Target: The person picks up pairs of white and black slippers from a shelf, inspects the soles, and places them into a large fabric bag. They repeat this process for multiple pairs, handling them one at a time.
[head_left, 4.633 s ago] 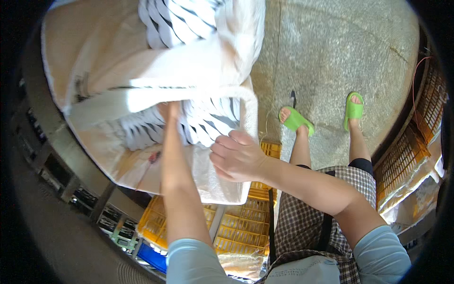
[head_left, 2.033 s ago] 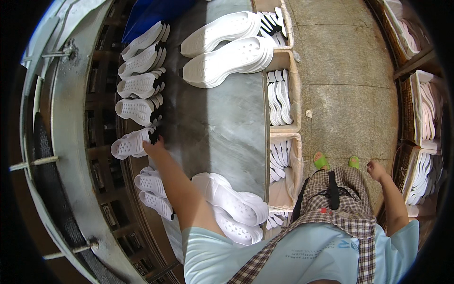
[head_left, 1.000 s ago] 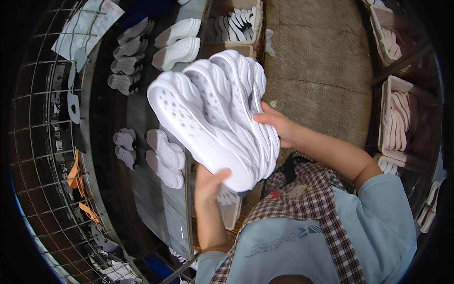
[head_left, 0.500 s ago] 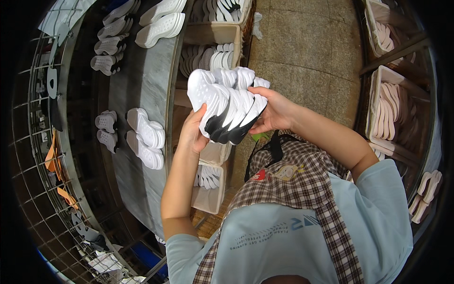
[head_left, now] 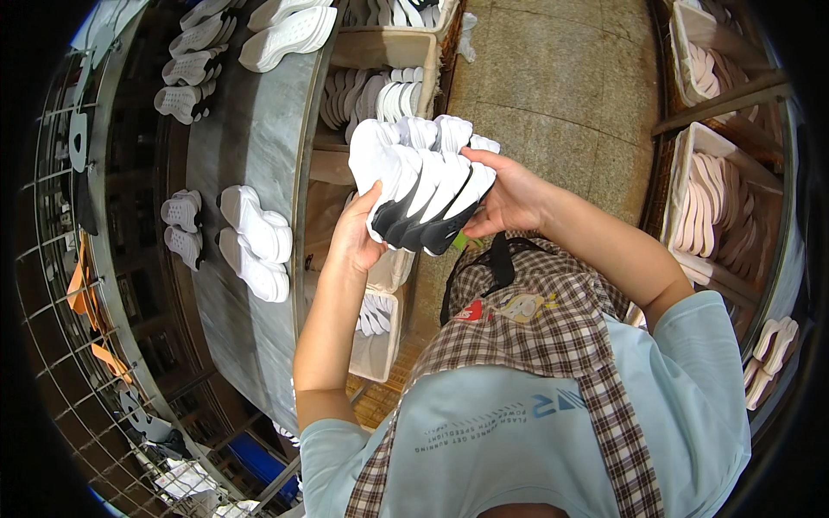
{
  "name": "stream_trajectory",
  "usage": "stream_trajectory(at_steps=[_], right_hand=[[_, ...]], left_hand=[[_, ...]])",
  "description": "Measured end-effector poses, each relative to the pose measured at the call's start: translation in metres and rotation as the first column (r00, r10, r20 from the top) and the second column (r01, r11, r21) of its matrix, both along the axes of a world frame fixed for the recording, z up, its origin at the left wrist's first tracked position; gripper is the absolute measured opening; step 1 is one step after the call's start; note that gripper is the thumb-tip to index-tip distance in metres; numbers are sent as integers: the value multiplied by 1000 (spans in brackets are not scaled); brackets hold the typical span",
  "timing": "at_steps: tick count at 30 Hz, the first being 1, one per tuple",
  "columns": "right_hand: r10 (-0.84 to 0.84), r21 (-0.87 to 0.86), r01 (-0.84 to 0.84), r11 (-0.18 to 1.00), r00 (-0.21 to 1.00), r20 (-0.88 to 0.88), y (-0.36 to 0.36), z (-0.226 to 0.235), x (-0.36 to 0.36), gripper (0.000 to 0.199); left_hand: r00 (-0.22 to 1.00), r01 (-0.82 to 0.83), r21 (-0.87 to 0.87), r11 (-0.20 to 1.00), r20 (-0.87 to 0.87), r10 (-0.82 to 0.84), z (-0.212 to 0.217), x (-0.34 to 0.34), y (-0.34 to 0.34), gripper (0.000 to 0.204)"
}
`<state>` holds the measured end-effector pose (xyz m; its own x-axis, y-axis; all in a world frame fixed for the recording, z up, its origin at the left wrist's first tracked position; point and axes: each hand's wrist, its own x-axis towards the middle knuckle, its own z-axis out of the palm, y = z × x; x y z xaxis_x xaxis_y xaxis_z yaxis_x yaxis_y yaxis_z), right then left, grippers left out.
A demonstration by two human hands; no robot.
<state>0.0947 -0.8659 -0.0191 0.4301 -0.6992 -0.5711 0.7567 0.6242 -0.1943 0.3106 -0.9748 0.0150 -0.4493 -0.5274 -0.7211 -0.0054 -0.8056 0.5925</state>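
A bundle of white insoles with black undersides at one end (head_left: 423, 186) is held in front of my body, between both hands. My left hand (head_left: 358, 233) closes round the near left side, its thumb pressed on the top face. At the right end, my right hand (head_left: 509, 194) grips the fanned edges, thumb above and fingers partly hidden behind the black parts. The insoles lie nested against each other, slightly spread. Below the bundle, a brown checked apron covers my front.
On the left, a grey table (head_left: 250, 129) bears stacks of white insoles (head_left: 255, 242) and [white-grey insoles] along its far side. Bins of insoles (head_left: 384, 47) stand beside it. Across the tiled floor (head_left: 553, 78), a rack on the right holds bins of pinkish insoles (head_left: 712, 203). A wire grid (head_left: 52, 345) borders the far left.
The insole bundle has shifted slightly right and up, and its layers are turned so the black ends line up more. Both hands keep their hold. The view has moved slightly.
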Motion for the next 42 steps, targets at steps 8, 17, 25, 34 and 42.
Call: stream_trajectory(at_steps=[8, 17, 25, 34, 42], right_hand=[[-6, -233, -30, 972, 988, -152, -2, 17, -7, 67], [-316, -579, 44, 814, 870, -378, 1, 51, -9, 97], [-372, -691, -101, 716, 782, -500, 10, 68, -10, 106], [-409, -739, -165, 653, 745, -527, 14, 65, -11, 100], [-427, -630, -388, 673, 493, -758, 18, 56, -12, 97]], left_hand=[[997, -9, -182, 983, -83, -6, 4, -2, 10, 50], [927, -138, -390, 910, -376, -20, 6, 9, 10, 71], [923, -219, -505, 835, -386, 9, 7, 7, 13, 58], [911, -171, -643, 746, -392, -130, 10, 7, 4, 62], [899, -239, -617, 750, -432, -69, -40, 34, -14, 66]])
